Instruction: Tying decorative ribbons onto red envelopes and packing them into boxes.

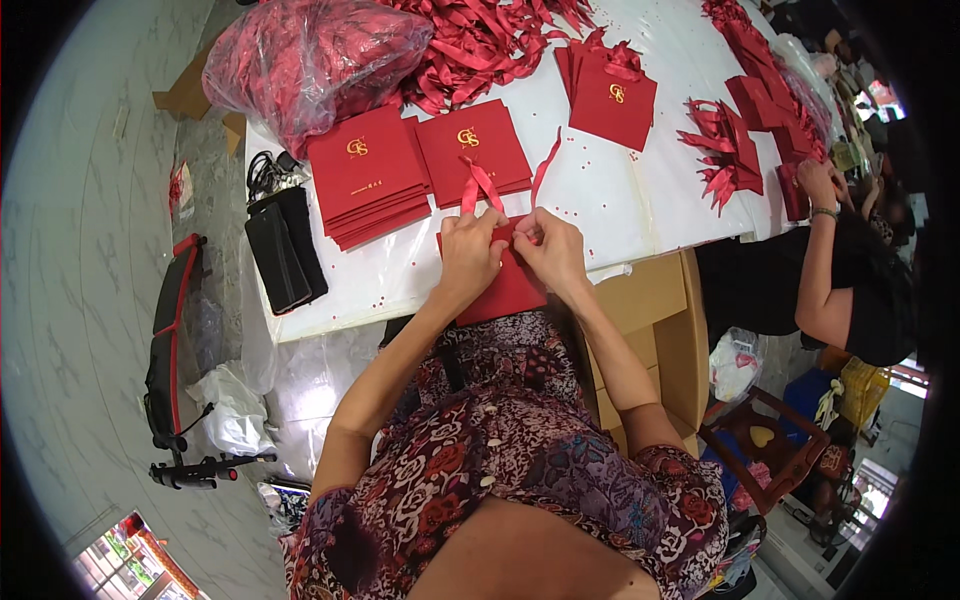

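A red paper gift bag lies at the table's front edge, its lower end over my lap. My left hand is closed at the bag's upper left, thumb and fingers pressed on it. From beside those fingers a red satin ribbon loops up over the stack behind. Thumb and forefinger of my right hand pinch at the bag's top edge, where a loose ribbon end sticks upward. The exact spot where ribbon meets bag is hidden by my fingers.
Red bag stacks stand behind my hands, with a ribbon heap and a filled plastic sack beyond. A black phone lies left. Ribboned bags sit right. A cardboard box adjoins the table; a co-worker's arm reaches in.
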`<state>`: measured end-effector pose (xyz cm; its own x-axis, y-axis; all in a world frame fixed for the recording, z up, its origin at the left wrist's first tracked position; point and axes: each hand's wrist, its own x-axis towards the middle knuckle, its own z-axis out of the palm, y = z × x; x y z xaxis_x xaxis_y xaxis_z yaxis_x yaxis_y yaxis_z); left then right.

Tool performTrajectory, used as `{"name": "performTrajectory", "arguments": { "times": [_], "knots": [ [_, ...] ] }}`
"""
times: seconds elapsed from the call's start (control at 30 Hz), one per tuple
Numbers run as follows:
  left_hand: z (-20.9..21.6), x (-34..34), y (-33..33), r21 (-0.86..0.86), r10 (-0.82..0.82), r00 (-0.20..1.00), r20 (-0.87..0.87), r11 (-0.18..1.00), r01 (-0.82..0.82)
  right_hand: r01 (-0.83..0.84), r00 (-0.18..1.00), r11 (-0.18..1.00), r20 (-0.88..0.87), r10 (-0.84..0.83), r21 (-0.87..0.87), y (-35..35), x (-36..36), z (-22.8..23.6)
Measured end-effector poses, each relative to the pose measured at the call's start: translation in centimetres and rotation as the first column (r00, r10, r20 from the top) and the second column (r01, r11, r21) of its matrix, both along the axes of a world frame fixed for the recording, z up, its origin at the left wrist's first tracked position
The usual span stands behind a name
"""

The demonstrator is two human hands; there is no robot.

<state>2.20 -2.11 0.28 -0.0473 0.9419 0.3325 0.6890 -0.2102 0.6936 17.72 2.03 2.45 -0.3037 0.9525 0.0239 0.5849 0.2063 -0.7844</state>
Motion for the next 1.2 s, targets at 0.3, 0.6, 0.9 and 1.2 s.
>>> {"name": "performTrajectory", "arguments": {
  "times": [0.3, 0.6, 0.9, 1.2],
  "knots": [
    [-1.1, -1.6, 0.6, -0.139, -0.102, 0.977, 0.189, 0.982, 0.13, -0.113, 0.991, 0.989, -0.063, 0.12, 0.098, -0.3, -0.1, 1.0],
    [0.4, -0.8, -0.2, -0.124, -0.129, 0.988, 0.082, 0.983, 0.138, -0.058, 0.993, 0.998, -0.099, 0.059, 0.011, -0.1, 0.4, 0.9],
    [2.3, -0.5, -0.5, 0.111, -0.209, 0.939, -0.274, 0.963, 0.247, -0.435, 0.9, 0.786, -0.199, 0.387, -0.439, 5.4, 3.4, 0.6],
    [2.4, -1.2, 0.0, 0.077, -0.194, 0.973, -0.127, 0.976, 0.205, -0.27, 0.958, 0.833, -0.217, 0.185, -0.483, 5.3, 0.9, -0.8]
  ]
}}
